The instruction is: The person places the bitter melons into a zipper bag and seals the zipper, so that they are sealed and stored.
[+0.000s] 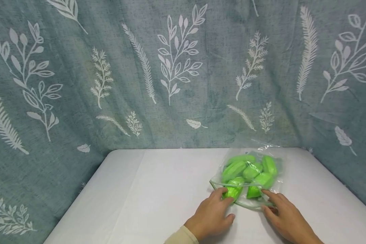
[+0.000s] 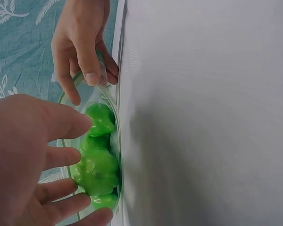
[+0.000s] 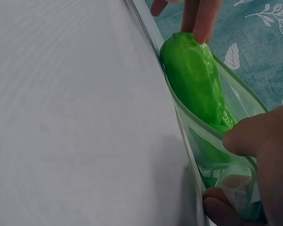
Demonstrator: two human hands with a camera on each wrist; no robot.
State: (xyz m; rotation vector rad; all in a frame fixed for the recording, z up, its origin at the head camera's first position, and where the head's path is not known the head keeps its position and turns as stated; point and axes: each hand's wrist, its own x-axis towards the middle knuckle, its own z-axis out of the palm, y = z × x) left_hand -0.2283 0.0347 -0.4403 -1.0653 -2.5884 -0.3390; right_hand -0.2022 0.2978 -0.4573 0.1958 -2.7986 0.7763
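A clear plastic zip bag [image 1: 247,205] with green edging lies on the table with its mouth toward me. Several shiny green plastic vegetables [image 1: 233,170] are inside. One bumpy green vegetable [image 3: 191,77], shaped like a bitter melon, sits at the left of the mouth. My left hand [image 1: 211,215] touches its near end with extended fingertips; in the left wrist view the fingers look spread and relaxed. With thumb and fingers my right hand [image 1: 288,217] pinches the right part of the bag's rim. Another green vegetable [image 1: 254,192] lies near that hand, inside the mouth.
The bag stands on the right half of a white-covered table [image 1: 158,189]. A blue-green curtain [image 1: 183,67] with white leaf prints hangs behind and along both sides of the table.
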